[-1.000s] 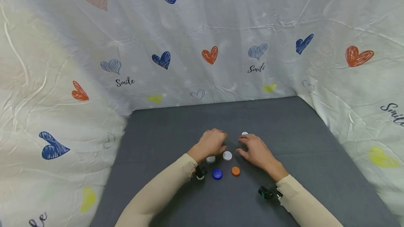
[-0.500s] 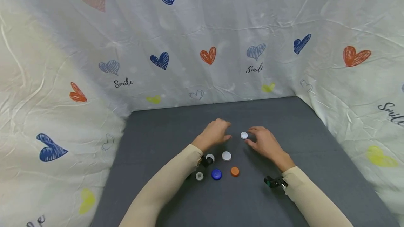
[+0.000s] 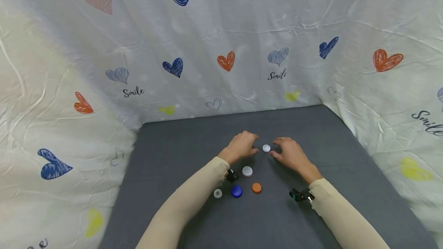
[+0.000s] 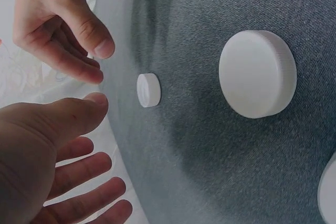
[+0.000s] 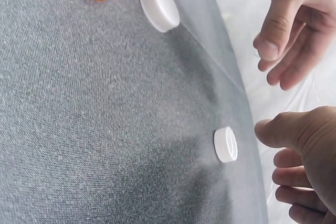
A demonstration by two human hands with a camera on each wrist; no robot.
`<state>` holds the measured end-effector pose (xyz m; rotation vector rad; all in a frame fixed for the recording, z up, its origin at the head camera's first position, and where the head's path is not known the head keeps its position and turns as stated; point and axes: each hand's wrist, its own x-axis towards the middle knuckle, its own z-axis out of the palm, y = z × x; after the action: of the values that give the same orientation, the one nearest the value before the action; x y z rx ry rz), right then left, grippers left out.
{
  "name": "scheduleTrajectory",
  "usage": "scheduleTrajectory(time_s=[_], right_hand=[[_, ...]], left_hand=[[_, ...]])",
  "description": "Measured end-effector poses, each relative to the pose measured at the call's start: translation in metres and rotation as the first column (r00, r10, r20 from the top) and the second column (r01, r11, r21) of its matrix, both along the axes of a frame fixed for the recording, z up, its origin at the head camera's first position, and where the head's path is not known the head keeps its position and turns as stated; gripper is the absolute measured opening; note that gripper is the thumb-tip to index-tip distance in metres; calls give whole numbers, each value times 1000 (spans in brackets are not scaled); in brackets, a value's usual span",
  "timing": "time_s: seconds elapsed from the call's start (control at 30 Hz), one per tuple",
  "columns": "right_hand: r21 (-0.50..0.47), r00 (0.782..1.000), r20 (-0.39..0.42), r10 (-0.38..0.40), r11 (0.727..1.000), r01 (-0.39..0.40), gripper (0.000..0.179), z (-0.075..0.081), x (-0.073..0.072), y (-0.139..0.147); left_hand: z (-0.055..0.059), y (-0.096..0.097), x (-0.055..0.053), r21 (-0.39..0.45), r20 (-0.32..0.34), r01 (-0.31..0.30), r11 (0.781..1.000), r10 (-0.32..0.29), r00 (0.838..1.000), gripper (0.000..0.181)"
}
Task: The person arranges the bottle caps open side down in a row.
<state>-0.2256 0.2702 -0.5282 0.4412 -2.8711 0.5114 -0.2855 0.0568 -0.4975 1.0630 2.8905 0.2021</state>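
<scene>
A small white bottle cap (image 3: 266,148) lies on the grey cloth between the two hands. My left hand (image 3: 242,146) hovers just left of it, thumb and fingers spread and holding nothing. On the cap's other side, my right hand (image 3: 290,155) has loosely bent fingers, also with nothing in them. In the left wrist view the small cap (image 4: 149,90) sits apart from both hands, with its recessed side showing. Closer to me lie a larger white cap (image 3: 247,171), an orange cap (image 3: 257,188), a blue cap (image 3: 237,191) and a whitish cap with a dark square centre (image 3: 217,193).
Grey cloth (image 3: 180,145) covers the table. A white curtain (image 3: 207,22) printed with hearts hangs behind and along both sides. Part of another white cap (image 4: 329,192) shows at the edge of the left wrist view; the left forearm hides it from the head camera.
Both hands have shifted away from me. The right hand, which partly covered the small white cap, has drawn back to its right. My left hand has moved rightward towards it.
</scene>
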Motion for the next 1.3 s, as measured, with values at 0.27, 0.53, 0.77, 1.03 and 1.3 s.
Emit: scheduleTrajectory(time_s=[0.27, 0.53, 0.77, 1.03, 1.3], right_hand=[[9, 1000, 17, -13, 1000, 13, 42, -4, -7, 2], [14, 998, 61, -28, 1000, 28, 41, -10, -13, 2], [11, 997, 64, -32, 999, 32, 40, -16, -17, 3], [19, 999, 53, -5, 1000, 4, 34, -22, -22, 4], [16, 998, 58, 9, 1000, -10, 26, -25, -27, 2]], left_hand=[[-11, 8, -5, 9, -4, -21, 1000, 21, 1000, 48], [-15, 23, -10, -5, 22, -15, 1000, 15, 1000, 43], [-21, 31, -12, -39, 51, -41, 998, 43, 998, 39], [-31, 38, -12, -29, 47, -58, 998, 59, 997, 17], [-40, 46, -18, -31, 49, -93, 995, 95, 994, 18]])
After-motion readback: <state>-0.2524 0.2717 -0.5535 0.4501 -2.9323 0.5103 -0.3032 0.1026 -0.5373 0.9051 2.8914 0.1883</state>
